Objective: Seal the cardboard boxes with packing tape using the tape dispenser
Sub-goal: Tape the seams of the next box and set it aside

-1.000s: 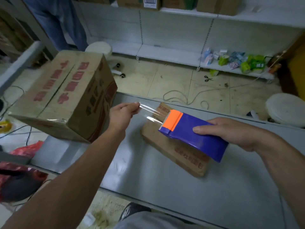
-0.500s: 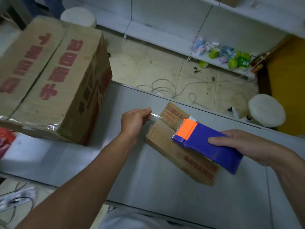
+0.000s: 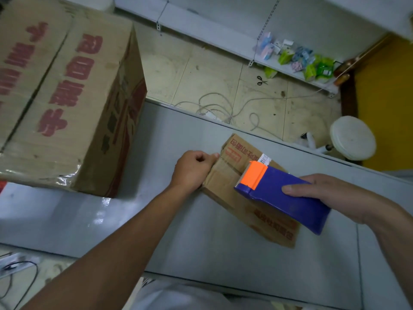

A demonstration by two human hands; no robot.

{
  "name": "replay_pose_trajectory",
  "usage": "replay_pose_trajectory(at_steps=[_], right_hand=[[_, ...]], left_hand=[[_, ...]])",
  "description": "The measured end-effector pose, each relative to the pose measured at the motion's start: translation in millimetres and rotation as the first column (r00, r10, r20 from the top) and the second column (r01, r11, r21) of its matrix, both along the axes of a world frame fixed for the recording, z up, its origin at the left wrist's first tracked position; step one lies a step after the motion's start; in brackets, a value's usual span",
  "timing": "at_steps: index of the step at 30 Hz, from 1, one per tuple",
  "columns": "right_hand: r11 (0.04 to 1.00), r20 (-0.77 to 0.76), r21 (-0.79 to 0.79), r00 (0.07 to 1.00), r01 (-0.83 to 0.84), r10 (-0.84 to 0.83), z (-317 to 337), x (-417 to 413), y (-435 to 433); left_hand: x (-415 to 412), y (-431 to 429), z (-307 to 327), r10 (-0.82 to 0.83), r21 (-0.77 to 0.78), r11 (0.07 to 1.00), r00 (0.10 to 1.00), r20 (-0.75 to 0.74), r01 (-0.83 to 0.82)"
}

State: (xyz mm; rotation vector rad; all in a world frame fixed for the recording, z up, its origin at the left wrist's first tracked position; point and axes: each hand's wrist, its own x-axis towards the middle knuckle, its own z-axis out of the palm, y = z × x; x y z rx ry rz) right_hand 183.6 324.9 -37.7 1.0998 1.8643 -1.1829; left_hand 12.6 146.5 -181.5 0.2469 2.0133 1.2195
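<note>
My right hand (image 3: 330, 193): fingers wrapped round dispenser (image 3: 283, 198), blade end over box (image 3: 225, 186). My left hand (image 3: 194, 166): curled, thumb pressing box's left end; tape there, cannot tell. Box: flat on table (image 3: 201, 242), probably light, stiff; steady at ends.

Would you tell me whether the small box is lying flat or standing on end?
Lying flat: the small box rests on the table with its broad printed face up, under the dispenser.
</note>
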Motion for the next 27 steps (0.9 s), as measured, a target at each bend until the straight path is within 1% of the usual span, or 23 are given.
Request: replay_pose_trajectory(at_steps=[2,5,7,8,9,10,11,12,13,14,15,16,17,18,19,20,21,22,24,27], right_hand=[[1.000,-0.004,0.003,1.000,0.008,-0.008,0,1,0],[1.000,-0.014,0.012,1.000,0.018,-0.018,0,1,1],[1.000,-0.023,0.017,1.000,0.011,-0.010,1,0,2],[1.000,-0.029,0.017,1.000,0.007,-0.006,1,0,2],[1.000,-0.034,0.015,0.999,0.004,-0.003,2,0,2],[1.000,-0.039,0.012,0.999,0.000,0.000,3,1,2],[1.000,-0.040,0.010,0.999,-0.004,0.005,4,2,2],[1.000,-0.043,0.011,0.999,-0.006,0.006,4,3,2],[1.000,-0.052,0.012,0.999,-0.004,0.004,4,3,3],[1.000,-0.063,0.012,0.998,-0.003,0.004,3,3,4],[1.000,-0.074,0.009,0.997,-0.008,0.008,3,4,4],[1.000,-0.081,0.004,0.997,-0.016,0.016,3,5,5],[1.000,-0.085,0.001,0.996,-0.022,0.022,4,5,6],[1.000,-0.090,-0.004,0.996,-0.022,0.022,3,6,6],[1.000,-0.095,-0.010,0.995,-0.022,0.021,3,7,6],[1.000,-0.099,-0.015,0.995,-0.022,0.021,1,8,7],[1.000,-0.101,-0.018,0.995,-0.023,0.021,0,8,7],[0.999,-0.104,-0.019,0.994,-0.027,0.025,-1,8,8],[0.999,-0.105,-0.023,0.994,-0.044,0.042,-1,7,10],[0.995,-0.101,-0.044,0.991,-0.087,0.083,3,11,14]], left_hand=[[-4,-2,-1,-0.058,-0.065,0.996,0.998,-0.010,0.057],[-6,-2,-6,-0.216,-0.186,0.964,0.967,-0.135,0.189],[-12,0,-5,-0.330,-0.303,0.916,0.923,-0.198,0.262],[-16,1,-1,-0.366,-0.358,0.893,0.902,-0.228,0.272],[-20,2,6,-0.363,-0.393,0.889,0.885,-0.292,0.235],[-24,4,15,-0.299,-0.367,0.918,0.871,-0.390,0.151],[-25,6,27,-0.193,-0.253,0.965,0.851,-0.489,0.073],[-23,9,41,-0.110,-0.081,0.994,0.826,-0.553,0.079],[-21,13,53,-0.137,0.050,0.977,0.792,-0.595,0.206],[-17,18,63,-0.288,0.057,0.909,0.719,-0.632,0.414],[-13,22,69,-0.477,-0.045,0.796,0.582,-0.659,0.603],[-10,25,69,-0.631,-0.192,0.663,0.403,-0.663,0.724],[-10,27,66,-0.736,-0.334,0.533,0.230,-0.637,0.778],[-13,28,60,-0.799,-0.445,0.423,0.094,-0.594,0.789],[-16,30,56,-0.836,-0.526,0.344,-0.001,-0.549,0.778],[-17,31,53,-0.859,-0.582,0.289,-0.063,-0.508,0.760],[-16,33,52,-0.873,-0.623,0.250,-0.105,-0.476,0.741],[-16,35,53,-0.880,-0.648,0.231,-0.128,-0.457,0.725],[-15,37,54,-0.878,-0.668,0.243,-0.134,-0.460,0.703],[-15,35,53,-0.835,-0.622,0.315,-0.103,-0.541,0.716]])
